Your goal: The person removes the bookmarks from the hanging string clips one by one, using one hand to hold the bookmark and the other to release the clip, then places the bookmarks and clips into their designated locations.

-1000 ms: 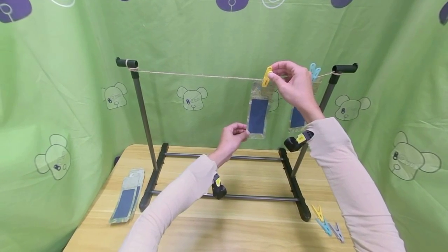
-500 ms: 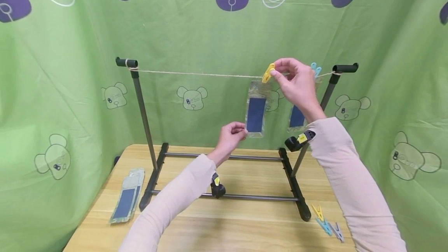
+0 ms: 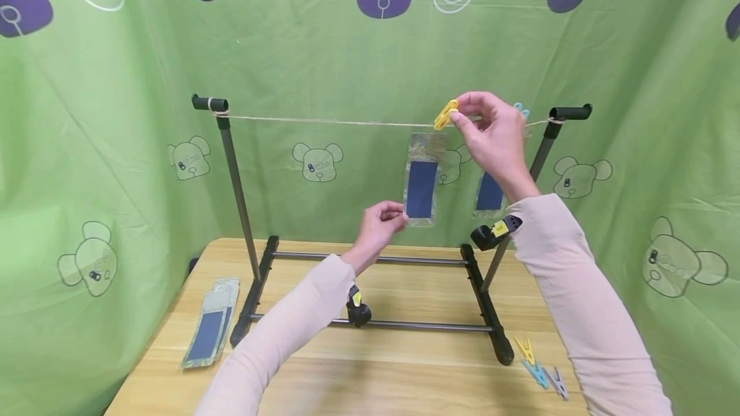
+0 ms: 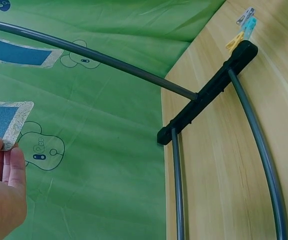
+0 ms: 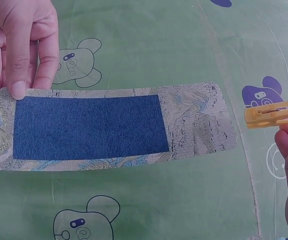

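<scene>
A blue pouch with a patterned border (image 3: 422, 180) hangs upright just under the string (image 3: 324, 122) of a black rack. My left hand (image 3: 397, 216) pinches its lower left corner, as the left wrist view (image 4: 6, 150) and the right wrist view (image 5: 21, 75) also show. My right hand (image 3: 458, 112) pinches a yellow clothespin (image 3: 446, 114) at the string. In the right wrist view the clothespin (image 5: 269, 114) is a short gap away from the pouch's top edge (image 5: 219, 120). A second pouch (image 3: 489, 192) hangs to the right, partly behind my right wrist.
A blue clothespin (image 3: 523, 110) peeks out behind my right hand. A stack of pouches (image 3: 209, 325) lies on the wooden table (image 3: 405, 371) at the left. Loose clothespins (image 3: 539, 366) lie beside the rack's right foot (image 3: 491, 320). Green cloth surrounds the table.
My right hand has lifted and tilted the yellow clothespin up off the pouch's top. The pouch has shifted slightly left, still held at its corner by my left hand.
</scene>
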{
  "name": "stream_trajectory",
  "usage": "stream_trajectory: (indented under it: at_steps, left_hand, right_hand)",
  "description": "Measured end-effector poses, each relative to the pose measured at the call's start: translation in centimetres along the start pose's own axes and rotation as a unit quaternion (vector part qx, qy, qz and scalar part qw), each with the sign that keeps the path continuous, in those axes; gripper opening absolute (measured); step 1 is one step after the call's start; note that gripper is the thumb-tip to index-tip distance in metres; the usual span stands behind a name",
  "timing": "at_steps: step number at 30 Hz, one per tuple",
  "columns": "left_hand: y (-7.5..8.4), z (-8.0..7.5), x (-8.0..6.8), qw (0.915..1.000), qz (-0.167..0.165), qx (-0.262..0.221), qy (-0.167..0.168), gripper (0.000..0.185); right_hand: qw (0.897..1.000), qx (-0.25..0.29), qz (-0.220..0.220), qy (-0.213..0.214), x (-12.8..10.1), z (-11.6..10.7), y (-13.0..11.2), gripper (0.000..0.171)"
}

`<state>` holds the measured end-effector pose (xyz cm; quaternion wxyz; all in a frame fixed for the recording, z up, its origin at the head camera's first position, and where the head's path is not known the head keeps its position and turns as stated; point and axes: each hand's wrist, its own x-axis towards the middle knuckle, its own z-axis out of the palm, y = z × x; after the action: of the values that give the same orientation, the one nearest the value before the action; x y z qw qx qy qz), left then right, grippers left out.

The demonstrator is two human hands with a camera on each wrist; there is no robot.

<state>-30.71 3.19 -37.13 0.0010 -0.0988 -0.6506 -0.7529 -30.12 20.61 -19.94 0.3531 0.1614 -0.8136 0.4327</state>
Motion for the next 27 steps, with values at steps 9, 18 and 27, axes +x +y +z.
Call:
stream_trajectory:
  at_steps: [9, 18, 27]
  left_hand:
    - [0.0, -0.2, 0.0, 1.0, -0.004, -0.006, 0.006, 0.022]
    - [-0.4, -0.4, 0.0, 0.9998, -0.014, -0.012, 0.012, 0.021]
    - [-0.2, -0.8, -0.4, 0.9999, -0.011, -0.01, 0.004, 0.022]
  right_hand:
    - [1.0, 0.002, -0.001, 0.001, -0.2, -0.1, 0.0, 0.022]
    - [1.0, 0.027, 0.006, -0.004, -0.7, -0.4, 0.3, 0.022]
    - [0.996, 0.078, 0.041, -0.017, -0.9, -1.3, 0.4, 0.023]
